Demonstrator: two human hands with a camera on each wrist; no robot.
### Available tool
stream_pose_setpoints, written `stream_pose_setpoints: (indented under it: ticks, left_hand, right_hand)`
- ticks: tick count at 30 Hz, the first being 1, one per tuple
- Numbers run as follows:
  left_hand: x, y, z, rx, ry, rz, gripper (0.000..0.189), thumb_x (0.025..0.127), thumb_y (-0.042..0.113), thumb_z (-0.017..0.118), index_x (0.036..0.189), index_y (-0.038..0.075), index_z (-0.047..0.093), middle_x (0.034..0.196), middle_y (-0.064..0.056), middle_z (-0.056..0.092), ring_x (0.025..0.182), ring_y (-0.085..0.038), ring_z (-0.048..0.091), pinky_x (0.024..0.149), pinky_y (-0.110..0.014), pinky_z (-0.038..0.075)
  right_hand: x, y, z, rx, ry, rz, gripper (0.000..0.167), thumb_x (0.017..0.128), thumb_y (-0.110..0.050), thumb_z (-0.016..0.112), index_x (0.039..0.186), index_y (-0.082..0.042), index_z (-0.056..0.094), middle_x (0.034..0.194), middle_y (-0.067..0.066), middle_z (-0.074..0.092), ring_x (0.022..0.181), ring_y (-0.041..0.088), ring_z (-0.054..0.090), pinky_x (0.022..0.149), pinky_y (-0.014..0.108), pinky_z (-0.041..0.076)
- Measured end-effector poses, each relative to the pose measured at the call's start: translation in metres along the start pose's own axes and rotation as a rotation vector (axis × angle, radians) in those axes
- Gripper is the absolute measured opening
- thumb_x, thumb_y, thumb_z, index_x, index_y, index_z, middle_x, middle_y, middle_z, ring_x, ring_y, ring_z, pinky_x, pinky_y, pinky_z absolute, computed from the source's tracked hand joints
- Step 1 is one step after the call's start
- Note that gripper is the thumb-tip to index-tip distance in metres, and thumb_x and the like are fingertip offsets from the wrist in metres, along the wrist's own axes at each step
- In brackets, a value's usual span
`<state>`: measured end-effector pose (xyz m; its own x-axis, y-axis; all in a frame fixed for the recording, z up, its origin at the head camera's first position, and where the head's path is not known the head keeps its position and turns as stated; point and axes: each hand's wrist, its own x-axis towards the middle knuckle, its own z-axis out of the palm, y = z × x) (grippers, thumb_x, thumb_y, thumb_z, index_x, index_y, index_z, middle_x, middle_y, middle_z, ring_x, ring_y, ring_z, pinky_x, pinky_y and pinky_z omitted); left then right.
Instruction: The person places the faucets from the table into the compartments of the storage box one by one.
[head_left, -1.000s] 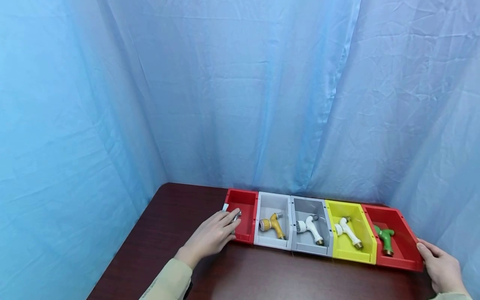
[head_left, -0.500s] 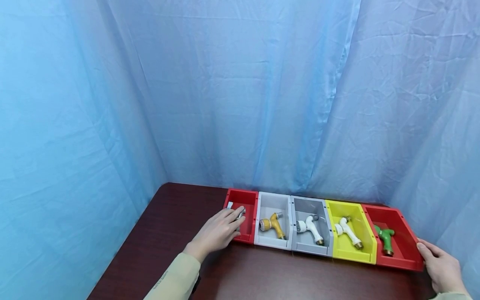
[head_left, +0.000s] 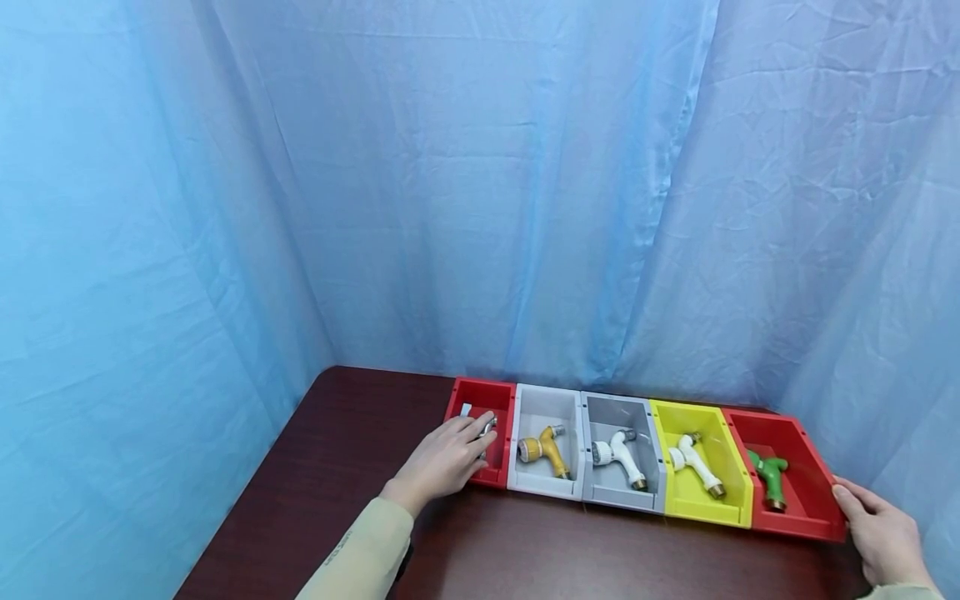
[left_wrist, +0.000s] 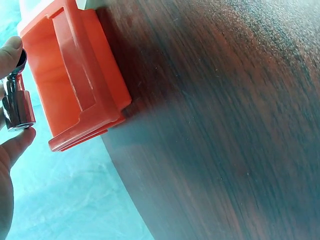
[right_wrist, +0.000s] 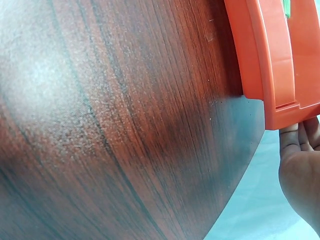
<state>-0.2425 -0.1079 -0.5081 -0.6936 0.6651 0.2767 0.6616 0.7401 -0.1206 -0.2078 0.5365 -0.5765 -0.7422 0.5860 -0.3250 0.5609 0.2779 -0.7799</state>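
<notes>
My left hand is over the leftmost red bin. Its thumb and fingers pinch a shiny chrome tap, which is mostly hidden under the hand in the head view. The left wrist view shows one end of the tap between thumb and fingertips, beside the red bin. My right hand is at the far right of the row, its fingertips touching the outer side of another red bin. A green tap lies in that bin.
Between the red bins stand a white bin with a yellow tap, a grey bin with a white tap, and a yellow bin with another white tap. Blue curtains hang behind the dark wooden table.
My left hand has moved right with the chrome tap, from the left edge of the leftmost red bin to farther over its inside. The right hand has stayed in place.
</notes>
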Motion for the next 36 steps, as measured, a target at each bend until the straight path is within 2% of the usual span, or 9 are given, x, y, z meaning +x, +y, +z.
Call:
stream_pose_setpoints:
  ticks: [5, 9, 11, 15, 19, 22, 25, 26, 36]
  left_hand:
    - [0.003, 0.0, 0.003, -0.017, -0.02, -0.019, 0.06, 0.092, 0.037, 0.077, 0.146, 0.017, 0.059, 0.155, -0.006, 0.05, 0.133, -0.026, 0.056, 0.111, -0.041, 0.047]
    - [0.006, -0.001, 0.006, -0.034, -0.053, -0.043, 0.06, 0.092, 0.037, 0.076, 0.147, 0.017, 0.059, 0.155, -0.006, 0.05, 0.134, -0.027, 0.055, 0.111, -0.042, 0.047]
    - [0.008, -0.001, 0.007, -0.039, -0.067, -0.055, 0.061, 0.092, 0.037, 0.077, 0.147, 0.018, 0.059, 0.155, -0.006, 0.05, 0.134, -0.027, 0.055, 0.111, -0.043, 0.048]
    - [0.011, -0.001, 0.009, -0.049, -0.098, -0.077, 0.061, 0.092, 0.036, 0.076, 0.147, 0.018, 0.058, 0.156, -0.006, 0.049, 0.136, -0.028, 0.053, 0.111, -0.044, 0.047]
    - [0.014, -0.002, 0.012, -0.06, -0.122, -0.102, 0.061, 0.093, 0.036, 0.076, 0.148, 0.019, 0.057, 0.157, -0.006, 0.048, 0.136, -0.029, 0.053, 0.112, -0.044, 0.047]
    - [0.017, -0.002, 0.014, -0.067, -0.138, -0.121, 0.059, 0.093, 0.036, 0.075, 0.148, 0.02, 0.058, 0.157, -0.006, 0.048, 0.137, -0.029, 0.052, 0.112, -0.044, 0.046]
    - [0.019, -0.003, 0.016, -0.075, -0.153, -0.137, 0.057, 0.094, 0.036, 0.075, 0.146, 0.02, 0.059, 0.156, -0.006, 0.048, 0.137, -0.03, 0.052, 0.112, -0.045, 0.046]
    - [0.02, -0.003, 0.016, -0.079, -0.158, -0.142, 0.057, 0.093, 0.035, 0.075, 0.146, 0.02, 0.06, 0.156, -0.006, 0.049, 0.137, -0.03, 0.052, 0.112, -0.046, 0.046]
    - [0.029, -0.002, 0.019, -0.094, -0.222, -0.17, 0.054, 0.093, 0.035, 0.075, 0.144, 0.021, 0.062, 0.156, -0.005, 0.049, 0.138, -0.029, 0.051, 0.113, -0.045, 0.045]
  right_hand:
    - [-0.004, -0.001, 0.0, 0.004, 0.003, 0.001, 0.074, 0.104, -0.054, 0.046, 0.159, -0.007, 0.029, 0.158, 0.03, 0.03, 0.104, 0.032, 0.065, 0.085, 0.057, 0.055]
    - [-0.002, -0.001, -0.001, -0.004, 0.0, 0.003, 0.075, 0.103, -0.056, 0.045, 0.159, -0.009, 0.029, 0.159, 0.029, 0.032, 0.101, 0.032, 0.064, 0.073, 0.051, 0.059]
    - [0.001, 0.001, 0.0, 0.009, -0.004, -0.002, 0.076, 0.103, -0.057, 0.045, 0.159, -0.009, 0.029, 0.158, 0.029, 0.031, 0.118, 0.044, 0.054, 0.073, 0.051, 0.058]
    - [0.007, 0.005, 0.0, 0.008, -0.005, -0.005, 0.077, 0.102, -0.059, 0.045, 0.159, -0.01, 0.03, 0.158, 0.029, 0.033, 0.106, 0.035, 0.062, 0.06, 0.044, 0.06]
    - [0.001, 0.002, 0.0, 0.006, -0.001, -0.011, 0.077, 0.102, -0.059, 0.046, 0.159, -0.009, 0.03, 0.157, 0.03, 0.033, 0.093, 0.024, 0.065, 0.065, 0.045, 0.061]
    - [-0.012, -0.006, 0.002, 0.008, 0.0, -0.014, 0.074, 0.104, -0.055, 0.044, 0.159, -0.008, 0.03, 0.157, 0.031, 0.032, 0.113, 0.039, 0.059, 0.087, 0.055, 0.053]
    - [-0.022, -0.012, 0.003, 0.012, 0.002, -0.011, 0.072, 0.105, -0.053, 0.041, 0.159, -0.007, 0.028, 0.158, 0.031, 0.03, 0.124, 0.042, 0.054, 0.094, 0.057, 0.049]
    - [-0.024, -0.014, 0.004, 0.013, 0.001, -0.007, 0.069, 0.107, -0.05, 0.04, 0.159, -0.007, 0.028, 0.158, 0.031, 0.03, 0.132, 0.049, 0.042, 0.098, 0.059, 0.044]
    - [-0.009, -0.005, 0.002, 0.001, 0.006, 0.012, 0.073, 0.105, -0.054, 0.042, 0.159, -0.008, 0.029, 0.158, 0.029, 0.031, 0.121, 0.045, 0.053, 0.081, 0.055, 0.055]
